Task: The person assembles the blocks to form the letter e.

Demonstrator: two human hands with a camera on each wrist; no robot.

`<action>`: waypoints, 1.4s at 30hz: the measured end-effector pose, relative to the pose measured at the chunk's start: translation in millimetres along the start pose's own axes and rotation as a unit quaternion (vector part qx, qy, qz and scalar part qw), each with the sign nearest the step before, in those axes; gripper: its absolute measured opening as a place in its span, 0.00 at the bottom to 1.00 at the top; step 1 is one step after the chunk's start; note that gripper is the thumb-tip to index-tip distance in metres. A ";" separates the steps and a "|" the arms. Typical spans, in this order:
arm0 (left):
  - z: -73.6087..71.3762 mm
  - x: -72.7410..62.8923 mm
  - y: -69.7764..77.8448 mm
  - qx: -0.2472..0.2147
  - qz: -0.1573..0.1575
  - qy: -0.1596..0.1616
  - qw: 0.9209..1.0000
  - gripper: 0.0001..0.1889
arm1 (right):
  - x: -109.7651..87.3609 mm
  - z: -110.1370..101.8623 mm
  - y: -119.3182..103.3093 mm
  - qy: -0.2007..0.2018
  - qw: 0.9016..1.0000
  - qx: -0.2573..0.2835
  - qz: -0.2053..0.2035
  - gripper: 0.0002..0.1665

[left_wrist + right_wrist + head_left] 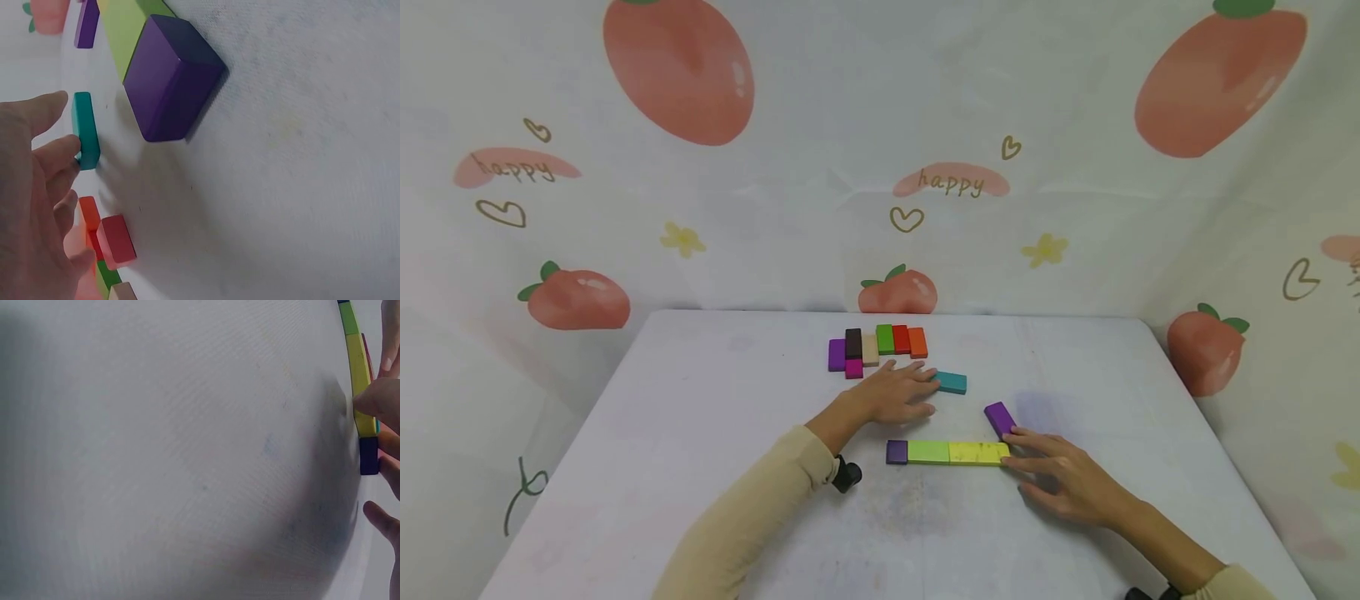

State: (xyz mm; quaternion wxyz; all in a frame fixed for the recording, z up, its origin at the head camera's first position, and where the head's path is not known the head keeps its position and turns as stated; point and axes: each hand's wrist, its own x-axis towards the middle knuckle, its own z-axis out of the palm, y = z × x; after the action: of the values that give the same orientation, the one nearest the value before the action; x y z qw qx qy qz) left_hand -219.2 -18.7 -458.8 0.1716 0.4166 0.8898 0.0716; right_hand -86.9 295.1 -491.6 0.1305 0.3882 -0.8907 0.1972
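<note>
My left hand [898, 393] reaches over the middle of the table, fingers spread and fairly straight. Its fingertips meet the left end of a teal block [952, 382], which also shows beside the fingers in the left wrist view. To the right, my right hand [1067, 479] has loosely extended fingers at the near end of a tilted purple block [999, 419] and the right end of a yellow block [977, 453]. The yellow block lies end to end in a row with a light green block [928, 452] and a short dark purple block [897, 452].
Behind my left hand is a cluster of flat blocks: purple [837, 355], black [853, 343], magenta [853, 368], beige [870, 350], green [885, 339], red [901, 339] and orange [918, 342]. A pinkish-red block [117, 242] shows in the left wrist view. A printed cloth [820, 208] hangs behind the white table [700, 400].
</note>
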 end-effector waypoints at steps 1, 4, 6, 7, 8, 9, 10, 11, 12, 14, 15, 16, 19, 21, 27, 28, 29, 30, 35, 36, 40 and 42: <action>-0.3 0.3 0.7 -0.003 0.001 -0.001 1.000 0.31 | 0.1 0.1 0.0 0.000 1.000 0.001 0.000 0.27; -1.1 1.7 2.8 -0.010 0.005 -0.002 1.000 0.31 | 0.6 0.0 0.1 -0.001 1.000 -0.001 0.001 0.27; -1.2 3.4 4.3 -0.011 0.006 -0.002 1.000 0.30 | 0.9 -0.2 -0.1 -0.001 1.000 -0.005 0.002 0.27; -1.0 4.5 5.1 -0.012 0.007 -0.001 1.000 0.30 | 1.0 -0.3 -0.1 -0.001 1.000 -0.005 0.002 0.27; -0.8 6.0 6.0 -0.013 0.008 0.000 1.000 0.30 | 1.0 -0.3 -0.2 -0.002 1.000 -0.006 0.003 0.27; -0.2 7.8 6.7 -0.014 0.008 0.001 1.000 0.30 | 1.0 -0.2 -0.2 -0.002 1.000 -0.006 0.004 0.26; 0.3 9.8 7.5 -0.016 0.009 0.002 1.000 0.30 | 0.9 -0.1 -0.2 -0.003 1.000 -0.007 0.005 0.26; 0.6 11.6 8.2 -0.019 0.009 0.003 1.000 0.30 | 0.8 0.1 -0.2 -0.002 1.000 -0.007 0.006 0.26; 0.6 13.4 8.9 -0.023 0.011 0.003 1.000 0.30 | 0.7 0.3 -0.2 -0.002 1.000 -0.005 0.006 0.26; 0.8 17.0 10.6 -0.025 0.015 0.002 1.000 0.29 | 0.0 0.8 -0.3 -0.002 1.000 -0.004 0.010 0.26; 0.8 18.4 11.3 -0.026 0.018 0.002 0.999 0.29 | -0.2 1.2 -0.3 -0.002 1.000 -0.004 0.012 0.26; 0.4 19.4 12.0 -0.027 0.021 0.001 0.999 0.29 | -0.4 1.5 -0.4 -0.002 1.000 -0.003 0.013 0.26; -0.3 22.0 13.9 -0.030 0.027 0.001 0.999 0.29 | -0.7 2.2 -0.7 -0.005 1.000 -0.005 0.015 0.26; -0.5 23.3 14.9 -0.032 0.029 0.000 0.999 0.29 | -0.8 2.4 -0.8 -0.005 1.000 -0.005 0.015 0.26; 0.2 26.5 16.3 -0.016 0.034 -0.005 0.999 0.29 | -1.1 1.5 -0.5 0.004 1.000 0.002 0.012 0.26; 0.8 26.8 16.1 -0.014 0.035 -0.004 0.999 0.29 | -1.0 1.4 -0.6 0.006 1.000 0.003 0.011 0.26; 1.6 27.5 16.0 -0.013 0.036 0.000 0.999 0.28 | -0.8 1.2 -0.7 0.007 1.000 0.005 0.010 0.26; 2.1 28.0 15.7 -0.013 0.037 0.002 0.999 0.28 | -0.6 1.0 -0.8 0.008 1.000 0.005 0.009 0.26; 3.5 31.3 15.6 -0.024 0.043 0.012 0.999 0.27 | -0.2 0.8 -1.0 0.010 1.000 0.007 0.007 0.26; 3.3 31.7 15.9 -0.029 0.044 0.012 0.999 0.27 | -0.4 0.9 -1.1 0.010 1.000 0.008 0.007 0.26; 1.6 33.7 17.1 -0.052 0.042 0.014 0.998 0.26 | -0.5 1.1 -0.4 0.005 1.000 0.002 0.011 0.26; 0.7 34.3 18.0 -0.063 0.042 0.014 0.997 0.25 | -1.0 1.6 0.1 0.001 1.000 0.000 0.014 0.26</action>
State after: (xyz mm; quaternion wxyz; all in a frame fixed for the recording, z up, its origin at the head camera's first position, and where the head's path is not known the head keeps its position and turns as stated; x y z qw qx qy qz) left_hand -226.3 19.2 -463.0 0.1815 0.4407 0.8678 0.1404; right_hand -86.4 295.1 -493.4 0.1284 0.3753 -0.8961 0.1989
